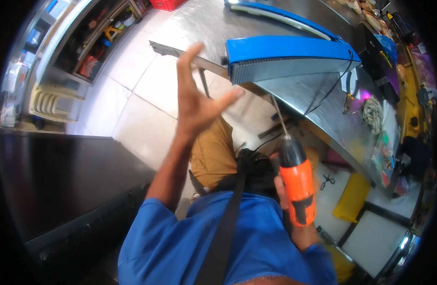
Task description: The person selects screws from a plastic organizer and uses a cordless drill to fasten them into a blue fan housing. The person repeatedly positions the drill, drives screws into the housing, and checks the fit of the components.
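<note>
L hand [194,108] spread wide, R hand [280,192] clamped on orange/blk drill [297,187], lettering unreadable.

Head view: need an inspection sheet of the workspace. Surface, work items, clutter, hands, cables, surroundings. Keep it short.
Surface: metal tabletop, shiny, in use.
Work items: orange-and-black drill with a long bit pointing toward the table's near edge, contact unclear; blue case with ribbed side on the tabletop; long blue bar behind it.
Clutter: crumpled cloth and what looks like pliers at the table's right; scissors on the floor.
Hands: left hand raised, fingers spread, empty; right hand grips the drill, partly hidden by it.
Cables: thin black cable across the tabletop by the case.
Surroundings: tiled floor, pale plastic chair at left.
</note>
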{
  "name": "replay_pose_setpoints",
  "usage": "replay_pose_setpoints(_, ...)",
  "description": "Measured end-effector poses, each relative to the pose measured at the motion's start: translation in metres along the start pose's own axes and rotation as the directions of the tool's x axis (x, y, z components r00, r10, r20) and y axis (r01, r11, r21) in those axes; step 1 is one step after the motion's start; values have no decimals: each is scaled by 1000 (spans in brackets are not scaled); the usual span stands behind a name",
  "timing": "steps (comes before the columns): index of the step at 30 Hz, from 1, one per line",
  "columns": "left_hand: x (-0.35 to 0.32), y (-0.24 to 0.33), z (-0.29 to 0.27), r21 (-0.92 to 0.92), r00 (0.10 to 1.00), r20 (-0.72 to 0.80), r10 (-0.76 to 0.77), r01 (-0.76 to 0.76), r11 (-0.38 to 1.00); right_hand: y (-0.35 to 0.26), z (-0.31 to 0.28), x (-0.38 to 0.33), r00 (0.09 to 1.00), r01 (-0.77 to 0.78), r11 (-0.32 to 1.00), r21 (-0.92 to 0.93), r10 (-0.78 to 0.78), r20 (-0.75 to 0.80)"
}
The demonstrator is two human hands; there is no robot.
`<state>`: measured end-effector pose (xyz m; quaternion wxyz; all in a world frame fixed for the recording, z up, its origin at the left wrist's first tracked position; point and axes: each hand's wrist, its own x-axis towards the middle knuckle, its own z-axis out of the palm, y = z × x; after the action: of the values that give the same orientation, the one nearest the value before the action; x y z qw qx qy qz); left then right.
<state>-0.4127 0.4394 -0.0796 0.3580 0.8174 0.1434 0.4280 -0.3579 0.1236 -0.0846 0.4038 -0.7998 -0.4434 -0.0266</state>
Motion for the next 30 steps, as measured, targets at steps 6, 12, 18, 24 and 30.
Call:
replay_pose_setpoints(6, 45, -43, 29, -82, 973, 230, -17, 37, 996, -26, 29, 67, 988, 148, 963, 227, -151, -1)
replay_pose_setpoints(12, 50, -44, 38, -161, 970, 242, -41, 81, 984, -20, 44, 72, 989, 144, 964, 223, -136, -51)
replay_pose_setpoints(18, 48, -43, 39, -132, 974, 223, -34, 64, 989, -20, 50, 76, 982, 174, 967, 187, -158, -100)
replay_pose_setpoints(24, 49, -42, 38, -104, 974, 223, -29, 53, 993, -25, 47, 80, 979, 185, 960, 212, -162, -123)
replay_pose_setpoints(30, 48, -42, 40, -141, 978, 207, -20, 50, 989, -25, 47, 82, 986, 153, 948, 279, -126, -113)
